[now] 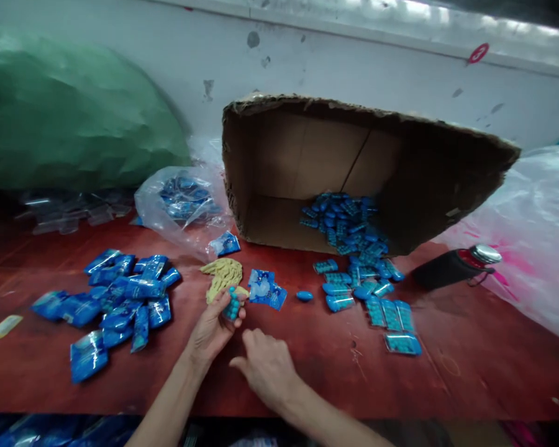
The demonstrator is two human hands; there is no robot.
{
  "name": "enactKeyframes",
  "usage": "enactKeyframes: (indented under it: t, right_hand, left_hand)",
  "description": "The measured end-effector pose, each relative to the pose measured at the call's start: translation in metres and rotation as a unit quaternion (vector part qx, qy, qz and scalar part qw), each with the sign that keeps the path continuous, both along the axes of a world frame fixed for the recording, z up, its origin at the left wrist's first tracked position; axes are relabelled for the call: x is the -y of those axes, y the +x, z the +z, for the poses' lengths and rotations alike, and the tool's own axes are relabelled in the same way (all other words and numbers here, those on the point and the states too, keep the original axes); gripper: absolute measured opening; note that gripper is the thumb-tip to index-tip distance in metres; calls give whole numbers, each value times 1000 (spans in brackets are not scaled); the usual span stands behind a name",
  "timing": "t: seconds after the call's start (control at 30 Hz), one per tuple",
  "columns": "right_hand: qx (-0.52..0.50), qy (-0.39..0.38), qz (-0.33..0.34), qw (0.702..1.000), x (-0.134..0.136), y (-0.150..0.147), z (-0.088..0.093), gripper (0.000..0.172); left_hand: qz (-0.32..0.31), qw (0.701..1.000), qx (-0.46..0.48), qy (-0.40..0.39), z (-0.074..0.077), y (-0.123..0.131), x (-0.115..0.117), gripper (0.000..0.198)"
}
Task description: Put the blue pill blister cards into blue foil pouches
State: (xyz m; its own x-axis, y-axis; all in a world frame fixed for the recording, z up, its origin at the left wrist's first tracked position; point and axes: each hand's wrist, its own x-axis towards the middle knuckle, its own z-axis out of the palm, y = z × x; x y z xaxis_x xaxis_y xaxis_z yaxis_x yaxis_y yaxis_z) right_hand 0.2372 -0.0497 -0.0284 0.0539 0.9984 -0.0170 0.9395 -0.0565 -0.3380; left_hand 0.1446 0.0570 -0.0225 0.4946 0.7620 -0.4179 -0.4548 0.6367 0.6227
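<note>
My left hand [218,323] is closed around a small blue bumpy pack of bead-like balls [233,304], held between thumb and fingers above the red table. Close on its right is my right hand [270,366], palm down and slightly blurred. Its thumb points away from loosely bent fingers, and I see nothing held there. Just beyond the hands lie yellowish rubber bands [223,273] and flat blue printed packets [266,288]. A single blue oval piece [304,296] rests to the right of those packets.
Filled blue packets [125,292] are heaped at left. A cardboard box [279,217] lies on its side, bumpy blue packs [354,273] spilling from it. A dark bottle [451,267] stands tilted in view at right. Behind are a clear bag [153,202] and a green sack [74,112].
</note>
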Motion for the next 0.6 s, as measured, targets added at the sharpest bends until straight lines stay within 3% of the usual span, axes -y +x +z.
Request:
enactKeyframes:
  t: [0.07,0.13,0.27,0.33,0.47,0.6]
  right_hand:
    - [58,-19,51,997,-2,-20,-8,7]
    - [59,-16,83,995,-7,-25,-16,10]
    - [-51,39,21,998,-23,2,-21,10]
    - [-70,61,-24,995,-33,22,-11,19]
    - [-116,110,-94,983,-46,43,28,32]
    - [-108,102,-66,987,-47,34,53,27]
  left_hand:
    - [12,1000,1,14,4,-5,-1,17]
    - [14,999,1,32,7,-12,-1,22]
    - [-16,998,-7,53,7,-22,5,25]
    - [-25,998,-2,58,2,-22,10,25]
    - [-55,997,7,55,-8,-12,23,26]
    - [-79,995,26,56,-10,6,34,29]
